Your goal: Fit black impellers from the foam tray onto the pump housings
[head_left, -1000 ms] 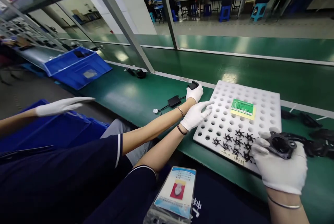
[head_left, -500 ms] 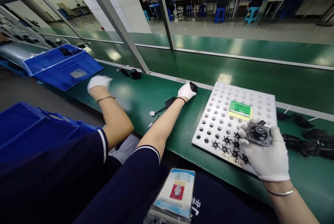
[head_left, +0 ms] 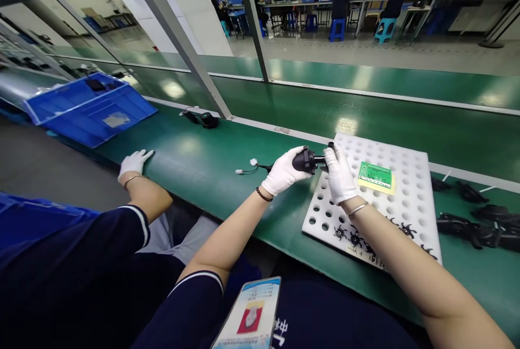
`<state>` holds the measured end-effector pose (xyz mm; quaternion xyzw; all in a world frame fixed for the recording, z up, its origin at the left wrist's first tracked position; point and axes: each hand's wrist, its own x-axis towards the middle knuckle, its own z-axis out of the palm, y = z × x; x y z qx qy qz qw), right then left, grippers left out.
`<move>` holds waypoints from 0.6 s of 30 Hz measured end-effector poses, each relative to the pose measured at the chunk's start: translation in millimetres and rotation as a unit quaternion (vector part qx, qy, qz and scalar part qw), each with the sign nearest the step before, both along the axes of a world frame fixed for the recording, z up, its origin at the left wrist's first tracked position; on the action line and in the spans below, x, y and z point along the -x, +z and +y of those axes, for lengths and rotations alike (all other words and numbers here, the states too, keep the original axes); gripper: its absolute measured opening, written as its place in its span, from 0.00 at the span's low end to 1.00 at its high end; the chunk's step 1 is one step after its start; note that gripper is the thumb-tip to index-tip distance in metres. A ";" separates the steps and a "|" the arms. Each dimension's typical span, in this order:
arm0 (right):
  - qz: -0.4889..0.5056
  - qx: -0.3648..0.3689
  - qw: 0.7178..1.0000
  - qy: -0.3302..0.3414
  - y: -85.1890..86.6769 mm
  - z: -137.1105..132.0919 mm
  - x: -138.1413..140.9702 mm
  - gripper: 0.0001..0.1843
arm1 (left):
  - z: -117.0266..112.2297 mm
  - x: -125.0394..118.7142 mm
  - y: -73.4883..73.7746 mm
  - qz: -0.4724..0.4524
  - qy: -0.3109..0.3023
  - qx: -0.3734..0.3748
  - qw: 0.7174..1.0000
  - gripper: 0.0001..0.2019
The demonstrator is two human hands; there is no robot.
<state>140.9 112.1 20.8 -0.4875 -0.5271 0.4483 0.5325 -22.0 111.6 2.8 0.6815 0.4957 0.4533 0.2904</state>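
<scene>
My left hand [head_left: 283, 174], in a white glove, is closed round a small black fan part [head_left: 305, 160] and holds it just above the green belt. A thin wire runs left from the part to a white connector [head_left: 253, 162]. My right hand [head_left: 339, 176], also gloved, pinches the right end of the same part from above. Both hands meet at the near left corner of a white foam tray [head_left: 406, 205] full of round holes. Several small black impellers [head_left: 356, 238] sit in the tray's front row, partly hidden by my right forearm.
A co-worker's gloved hand [head_left: 134, 161] rests on the belt's near edge at the left. A blue bin [head_left: 90, 108] stands at the far left. Black housings [head_left: 475, 226] lie right of the tray. A green label [head_left: 376, 174] lies on the tray. A steel post [head_left: 190, 51] slants up behind.
My right hand came left from the tray's front corner to meet my left hand. My left hand lifted the wired part off the belt. The co-worker's hand drew back to the belt edge.
</scene>
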 end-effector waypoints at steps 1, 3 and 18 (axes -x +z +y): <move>-0.049 -0.037 0.998 0.018 1.6 0.2 1.2 0.33 | -1.4 -1.1 1.4 0.007 0.001 0.000 1.000 0.38; -0.128 -0.083 0.987 0.049 7.4 -1.6 0.9 0.39 | 0.7 -1.7 5.6 0.012 0.007 0.003 1.000 0.38; -0.002 0.030 0.972 -0.232 56.3 -97.9 -221.8 0.12 | 300.6 -7.5 131.7 -0.402 0.085 -0.083 0.908 0.11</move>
